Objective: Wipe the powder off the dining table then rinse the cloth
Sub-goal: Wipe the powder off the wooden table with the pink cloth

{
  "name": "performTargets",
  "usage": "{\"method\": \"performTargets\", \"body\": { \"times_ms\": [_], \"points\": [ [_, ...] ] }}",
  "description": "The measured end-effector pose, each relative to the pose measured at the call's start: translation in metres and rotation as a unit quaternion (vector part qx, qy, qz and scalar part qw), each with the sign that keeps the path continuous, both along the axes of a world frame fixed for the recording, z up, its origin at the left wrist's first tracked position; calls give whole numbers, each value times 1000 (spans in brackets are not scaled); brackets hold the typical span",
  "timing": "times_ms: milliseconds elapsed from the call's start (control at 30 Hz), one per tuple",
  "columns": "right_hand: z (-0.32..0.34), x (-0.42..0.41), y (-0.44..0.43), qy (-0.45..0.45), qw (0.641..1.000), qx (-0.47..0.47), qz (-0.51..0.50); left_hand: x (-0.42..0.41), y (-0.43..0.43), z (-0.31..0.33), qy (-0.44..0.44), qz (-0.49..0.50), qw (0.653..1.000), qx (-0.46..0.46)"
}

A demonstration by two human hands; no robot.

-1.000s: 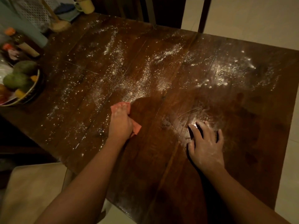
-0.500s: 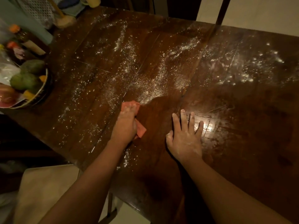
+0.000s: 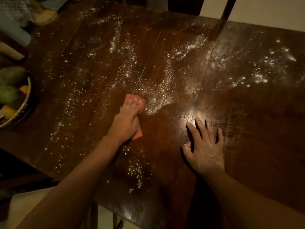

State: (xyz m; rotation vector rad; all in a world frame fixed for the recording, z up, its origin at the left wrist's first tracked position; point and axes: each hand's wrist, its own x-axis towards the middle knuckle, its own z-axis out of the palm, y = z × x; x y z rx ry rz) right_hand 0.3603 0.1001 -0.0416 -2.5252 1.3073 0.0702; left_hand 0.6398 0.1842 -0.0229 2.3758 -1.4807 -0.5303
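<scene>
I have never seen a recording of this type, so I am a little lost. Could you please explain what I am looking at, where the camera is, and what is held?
There is no machine here. A person wears one wide-angle camera on the head, so you look forward and down over both arms. The left hand has its grip closed on a pink cloth and presses it on the dark wooden dining table. The right hand lies flat and open on the wood, holding nothing. White powder is scattered over most of the far side and to the left; the area near the right hand looks mostly clean. At the left edge stands a bowl of fruit.
</scene>
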Motion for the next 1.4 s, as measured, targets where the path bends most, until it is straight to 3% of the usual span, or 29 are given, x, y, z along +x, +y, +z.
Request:
{"method": "performTargets", "body": {
  "times_ms": [67,100,233,300,467,600,667,733,800,867,933,1000,1100,1200,1267,1333,1400],
  "points": [
    [1,0,0,-3,1000,2,-5,8,12,5,30,-75,997,1],
    [2,0,0,-4,1000,3,-7,16,12,7,39,-66,997,7],
    [3,2,0,-10,1000,7,-16,41,-25,5,1,197,980,-27],
    [2,2,0,-15,1000,5,-19,34,-51,3,-29,210,977,-25],
    [2,1,0,-20,999,5,-26,-42,-56,8,2,-23,1000,-1],
    [3,2,0,-21,999,4,-31,-34,-16,8,58,-204,977,-8],
    [3,2,0,-21,999,4,-33,-8,-11,4,38,-153,987,-18],
    [3,2,0,-20,999,5,-34,21,-20,-2,-14,-23,1000,-12],
    [3,2,-1,-23,999,8,-35,35,-41,-4,-49,112,992,-2],
    [3,2,-1,-26,999,10,-36,29,-65,-3,-69,159,985,-2],
    [4,2,-1,-26,999,13,-37,7,-82,-2,-62,100,993,4],
    [4,2,0,-29,999,15,-40,-24,-84,-2,-26,-25,999,-9],
    [5,2,0,-22,999,15,-42,-44,-64,0,62,-228,972,-10],
    [5,2,0,-24,999,14,-41,-14,-41,3,113,-309,944,-7],
    [5,2,0,-28,999,15,-44,13,-39,4,106,-250,962,-13],
    [5,2,0,-29,998,16,-45,32,-52,4,71,-86,993,-26],
    [5,1,0,-27,998,14,-47,32,-77,2,10,48,999,-24]
  ]
}}
